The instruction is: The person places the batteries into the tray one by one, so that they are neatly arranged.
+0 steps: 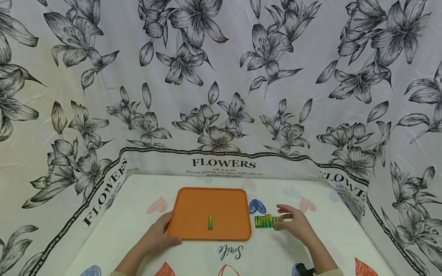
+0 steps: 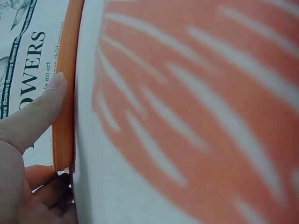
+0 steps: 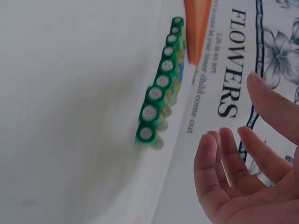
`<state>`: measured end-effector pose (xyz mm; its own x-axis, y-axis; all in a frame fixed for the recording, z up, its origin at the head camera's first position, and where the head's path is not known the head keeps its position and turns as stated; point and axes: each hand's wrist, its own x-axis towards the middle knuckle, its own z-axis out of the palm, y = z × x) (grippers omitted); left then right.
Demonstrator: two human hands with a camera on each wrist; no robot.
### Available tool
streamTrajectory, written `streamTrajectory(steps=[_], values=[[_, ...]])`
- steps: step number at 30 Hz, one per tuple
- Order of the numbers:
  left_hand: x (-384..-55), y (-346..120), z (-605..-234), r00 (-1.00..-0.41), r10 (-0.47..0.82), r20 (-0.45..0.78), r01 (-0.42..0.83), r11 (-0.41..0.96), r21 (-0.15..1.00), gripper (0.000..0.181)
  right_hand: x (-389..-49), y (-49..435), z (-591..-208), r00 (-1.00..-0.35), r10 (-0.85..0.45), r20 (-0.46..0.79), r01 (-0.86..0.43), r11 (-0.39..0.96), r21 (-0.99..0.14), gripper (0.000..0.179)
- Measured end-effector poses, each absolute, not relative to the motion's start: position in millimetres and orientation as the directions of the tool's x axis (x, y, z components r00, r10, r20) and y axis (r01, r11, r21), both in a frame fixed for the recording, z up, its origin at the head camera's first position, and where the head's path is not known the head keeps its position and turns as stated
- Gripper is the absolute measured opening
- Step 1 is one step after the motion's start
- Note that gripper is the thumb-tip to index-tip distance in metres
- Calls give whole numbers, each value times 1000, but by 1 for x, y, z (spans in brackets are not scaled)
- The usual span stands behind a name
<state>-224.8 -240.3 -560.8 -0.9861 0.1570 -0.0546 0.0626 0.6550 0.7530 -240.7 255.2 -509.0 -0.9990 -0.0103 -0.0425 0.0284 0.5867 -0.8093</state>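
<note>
An orange tray (image 1: 193,207) lies flat on the table, with one green-and-yellow battery (image 1: 210,222) upright in the view on its surface. My left hand (image 1: 161,232) grips the tray's near left corner. In the left wrist view the thumb (image 2: 49,100) lies against the tray's side (image 2: 65,116), with the other fingers bent around the corner. Right of the tray, several matching batteries (image 1: 264,221) lie side by side in a row. My right hand (image 1: 293,222) hovers at the row's right end. The right wrist view shows its fingers (image 3: 231,156) loosely bent and apart from the batteries (image 3: 161,81), holding nothing.
A white tablecloth (image 1: 207,260) printed with hearts and the word "Smile" covers the table. Behind and at both sides hangs a flower-printed curtain (image 1: 221,126). A dark strap (image 1: 304,269) is around the right wrist.
</note>
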Motion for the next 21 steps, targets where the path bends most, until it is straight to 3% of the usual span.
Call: streamTrajectory(steps=[16,21], values=[[-222,-241,-563,-984,153,-89,35,662,749,118,-253,280,-531,-984,-24,-176,119,649,-752,73],[-225,-240,-562,-985,149,-88,34,665,746,118,-257,281,-534,-986,-25,-163,107,655,-748,73]])
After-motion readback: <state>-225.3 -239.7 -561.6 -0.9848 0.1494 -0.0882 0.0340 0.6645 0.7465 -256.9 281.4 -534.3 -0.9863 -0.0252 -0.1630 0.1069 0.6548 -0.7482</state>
